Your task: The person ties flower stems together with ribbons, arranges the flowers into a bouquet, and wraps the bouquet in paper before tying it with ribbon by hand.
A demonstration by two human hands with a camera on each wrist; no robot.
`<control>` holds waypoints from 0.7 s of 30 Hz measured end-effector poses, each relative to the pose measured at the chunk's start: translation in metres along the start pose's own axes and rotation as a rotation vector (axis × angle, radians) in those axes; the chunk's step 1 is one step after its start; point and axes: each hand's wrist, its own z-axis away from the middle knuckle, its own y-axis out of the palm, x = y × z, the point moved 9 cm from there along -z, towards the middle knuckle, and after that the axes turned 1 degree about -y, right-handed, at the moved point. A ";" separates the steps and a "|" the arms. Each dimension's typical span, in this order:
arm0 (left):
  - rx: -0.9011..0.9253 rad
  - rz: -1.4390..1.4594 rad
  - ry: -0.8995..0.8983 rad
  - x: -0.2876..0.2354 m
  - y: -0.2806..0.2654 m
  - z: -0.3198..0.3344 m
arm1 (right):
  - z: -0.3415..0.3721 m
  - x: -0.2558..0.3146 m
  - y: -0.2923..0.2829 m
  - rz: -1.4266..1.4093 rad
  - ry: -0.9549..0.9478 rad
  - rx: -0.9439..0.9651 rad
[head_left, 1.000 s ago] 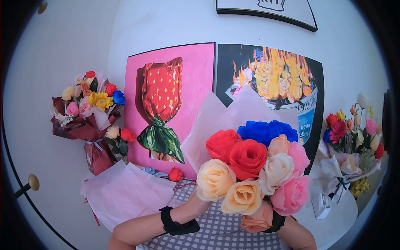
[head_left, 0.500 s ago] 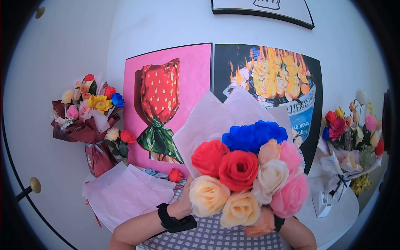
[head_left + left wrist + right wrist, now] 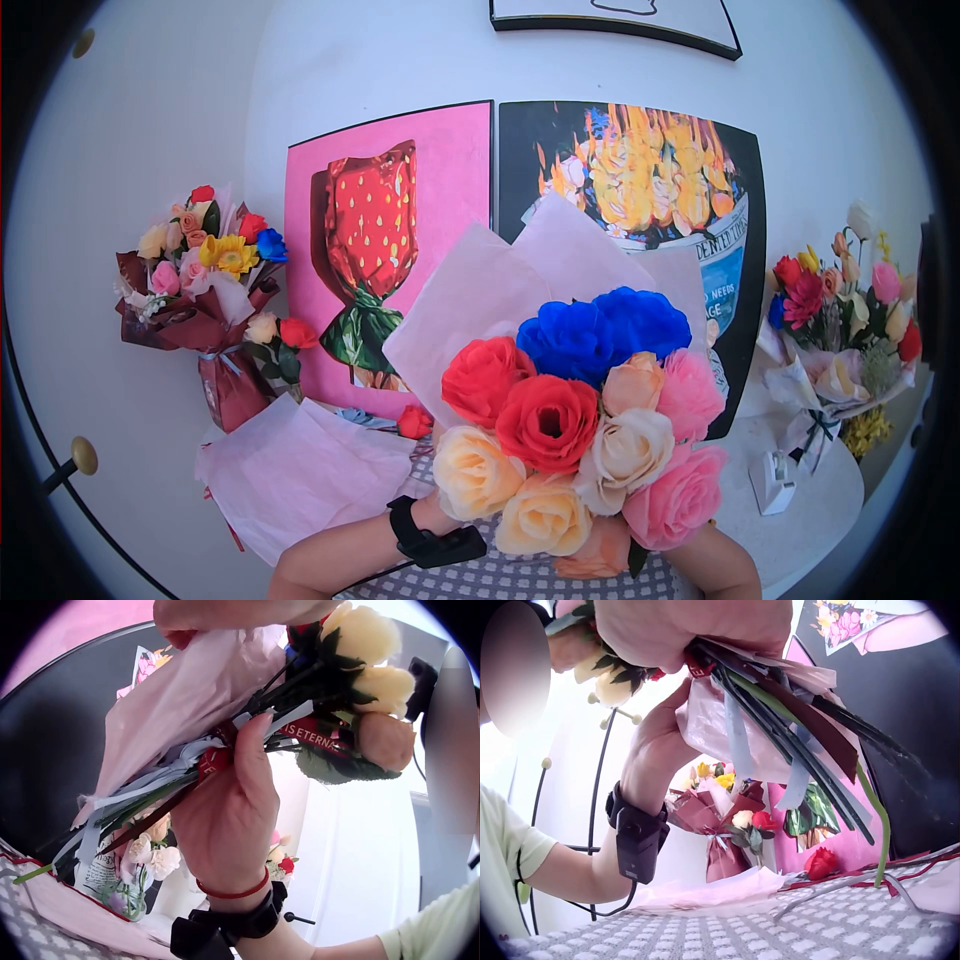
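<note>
A bouquet of red, blue, cream, peach and pink roses (image 3: 548, 422) faces up, with pale pink wrapping paper (image 3: 455, 310) behind it. My right hand (image 3: 225, 817) grips its stems (image 3: 154, 795) at the dark red ribbon (image 3: 315, 733), thumb across them; it shows close up as the right hand (image 3: 697, 626) in the right wrist view. My left hand (image 3: 658, 746) holds the wrapping paper (image 3: 731, 735) near the flower heads, fingers partly hidden. In the head view the flowers cover most of both hands.
Pink paper sheets (image 3: 300, 470) and a red rose (image 3: 414, 421) lie on the checked cloth (image 3: 480, 580). A burgundy-wrapped bouquet (image 3: 235, 380) stands left. Another bouquet (image 3: 835, 375) and a small white object (image 3: 772, 482) are on the right. Two paintings (image 3: 460, 200) stand behind.
The bouquet has moved left and slightly down in the head view, its flowers turning a little. The whole scene has also shifted slightly left. Both hands keep their hold.
</note>
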 end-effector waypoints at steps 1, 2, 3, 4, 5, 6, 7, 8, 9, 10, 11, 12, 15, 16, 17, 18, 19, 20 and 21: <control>-0.085 0.113 -0.065 0.005 -0.004 0.000 | 0.002 -0.001 -0.004 0.000 0.001 -0.003; -0.170 0.226 -0.130 0.012 -0.008 0.000 | 0.005 -0.003 -0.007 0.000 0.002 -0.005; -0.171 0.227 -0.132 0.014 -0.009 0.000 | 0.005 -0.003 -0.006 0.001 0.003 -0.007; -0.196 0.091 -0.101 0.012 -0.014 -0.001 | -0.012 0.001 -0.002 0.002 0.003 -0.009; -0.220 -0.046 -0.070 0.011 -0.019 0.000 | -0.017 0.003 0.001 0.002 0.003 -0.010; -0.243 -0.183 -0.038 0.010 -0.024 0.000 | -0.019 0.004 0.002 0.002 0.002 -0.011; -0.265 -0.320 -0.005 0.009 -0.028 0.000 | -0.025 0.007 0.005 0.003 0.001 -0.012; -0.286 -0.457 0.028 0.009 -0.031 0.000 | -0.029 0.007 0.005 0.004 0.000 -0.013; -0.305 -0.593 0.060 0.009 -0.033 -0.001 | -0.041 0.011 0.009 0.006 0.000 -0.015; -0.324 -0.730 0.093 0.009 -0.033 -0.002 | -0.045 0.011 0.007 0.008 -0.001 -0.016; -0.342 -0.866 0.127 0.009 -0.031 -0.004 | -0.007 0.009 0.014 0.009 -0.001 -0.017; -0.448 -0.505 0.242 0.007 -0.030 -0.005 | 0.010 0.003 0.005 0.010 -0.001 -0.018; -0.503 -0.387 0.350 -0.001 -0.027 -0.005 | 0.003 0.006 0.006 0.010 0.000 -0.021; -0.502 -0.388 0.347 -0.001 -0.028 -0.004 | -0.003 0.008 0.010 0.011 0.001 -0.024; -0.488 -0.436 0.241 0.007 -0.029 -0.004 | -0.010 0.010 0.011 0.013 0.001 -0.027; -0.472 -0.484 0.134 0.015 -0.031 -0.004 | -0.009 0.008 0.006 0.014 0.001 -0.030; -0.471 -0.485 0.132 0.019 -0.038 -0.002 | -0.020 0.007 0.000 0.015 0.001 -0.034; -0.452 -0.501 0.111 0.020 -0.042 -0.007 | -0.037 0.009 0.000 0.016 0.000 -0.038; -0.432 -0.515 0.090 0.027 -0.050 -0.002 | -0.037 0.010 0.001 0.018 0.001 -0.041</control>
